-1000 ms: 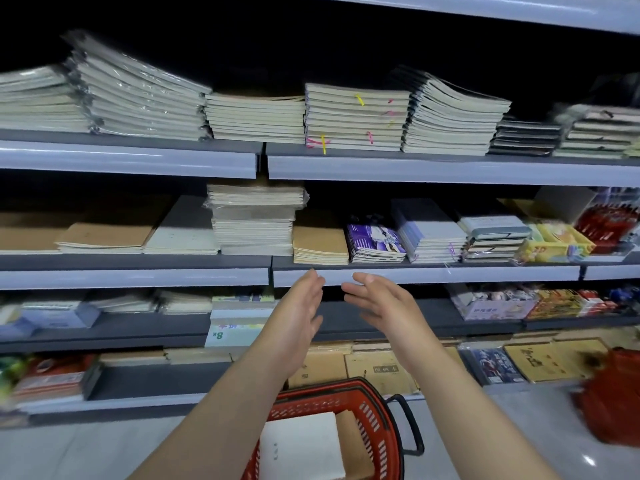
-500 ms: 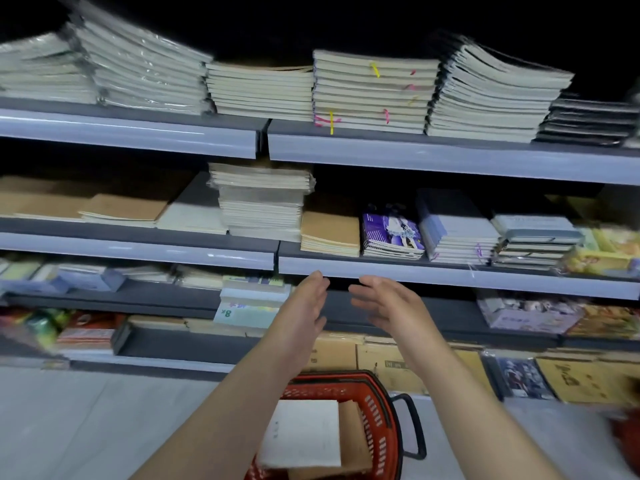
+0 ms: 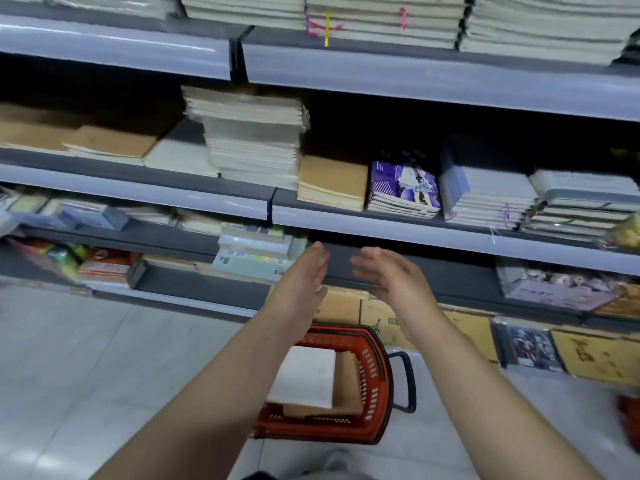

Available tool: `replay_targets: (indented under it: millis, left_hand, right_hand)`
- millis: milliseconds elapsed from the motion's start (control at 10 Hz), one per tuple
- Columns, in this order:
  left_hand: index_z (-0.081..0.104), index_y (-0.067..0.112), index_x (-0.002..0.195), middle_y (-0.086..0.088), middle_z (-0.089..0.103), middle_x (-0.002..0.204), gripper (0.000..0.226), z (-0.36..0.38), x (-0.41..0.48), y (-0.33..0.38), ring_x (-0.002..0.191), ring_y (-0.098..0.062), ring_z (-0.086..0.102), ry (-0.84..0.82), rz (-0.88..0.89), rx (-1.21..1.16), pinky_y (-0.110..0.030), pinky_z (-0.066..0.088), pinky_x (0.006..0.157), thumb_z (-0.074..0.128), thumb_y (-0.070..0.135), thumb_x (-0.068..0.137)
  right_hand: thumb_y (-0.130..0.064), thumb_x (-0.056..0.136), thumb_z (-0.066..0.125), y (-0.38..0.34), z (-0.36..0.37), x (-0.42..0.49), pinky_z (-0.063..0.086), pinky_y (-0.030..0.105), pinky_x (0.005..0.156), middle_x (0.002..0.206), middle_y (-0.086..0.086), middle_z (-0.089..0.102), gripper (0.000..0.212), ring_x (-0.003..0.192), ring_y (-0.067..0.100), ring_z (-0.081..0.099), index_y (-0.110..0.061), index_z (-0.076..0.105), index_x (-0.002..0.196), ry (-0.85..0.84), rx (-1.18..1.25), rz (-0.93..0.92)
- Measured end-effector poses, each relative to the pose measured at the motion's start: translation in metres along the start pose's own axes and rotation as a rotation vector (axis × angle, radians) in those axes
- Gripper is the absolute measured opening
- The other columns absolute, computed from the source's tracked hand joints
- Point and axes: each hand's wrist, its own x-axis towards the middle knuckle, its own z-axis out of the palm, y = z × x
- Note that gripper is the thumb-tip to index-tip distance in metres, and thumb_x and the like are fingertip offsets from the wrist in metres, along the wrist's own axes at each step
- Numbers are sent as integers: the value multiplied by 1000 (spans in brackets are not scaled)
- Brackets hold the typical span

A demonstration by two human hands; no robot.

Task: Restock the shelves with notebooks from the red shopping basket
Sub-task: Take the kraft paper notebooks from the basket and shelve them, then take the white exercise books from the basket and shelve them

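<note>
A red shopping basket sits on the floor below my arms. Inside it lie a white notebook on top and a brown notebook under it. My left hand and my right hand hover side by side, palms facing each other, fingers straight, holding nothing. They hang in front of the grey shelf edge, just below the tall cream notebook stack and the kraft-brown stack.
Shelves run across the whole view, packed with stacks: purple illustrated notebooks, grey-blue notebooks, brown pads at left. Boxes sit on the lower shelf. Another red object lies at the right edge. Pale tiled floor spreads left.
The view has dropped and shifted closer to the shelves, so the top shelf slid out of frame. Both hands stay empty, held together, slightly lower against the shelves.
</note>
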Motion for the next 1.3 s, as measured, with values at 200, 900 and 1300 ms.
replay_targets:
  millis: [200,900,1300]
  left_hand:
    - [28,21,152,3,27,160,52,-4,22,-35,148,-14,21,51,-71,-29,-41,13,122,32,41,105]
    - [33,18,150,-4,27,160,50,-66,118,-128,148,-23,21,108,-396,30,-46,16,119,38,35,104]
    - [25,24,155,1,29,160,73,-98,159,-219,147,-17,25,120,-586,71,-45,19,118,47,59,95]
  right_hand:
    - [-42,101,44,33,-3,17,41,29,98,123,-10,64,29,108,2,60,-30,52,126,11,-26,77]
    - [-87,74,30,177,6,88,40,50,106,129,-2,61,76,123,23,54,-37,55,125,10,-274,436]
    - [-43,100,43,282,-30,103,57,39,75,82,0,69,20,81,23,69,-28,56,97,85,-250,475]
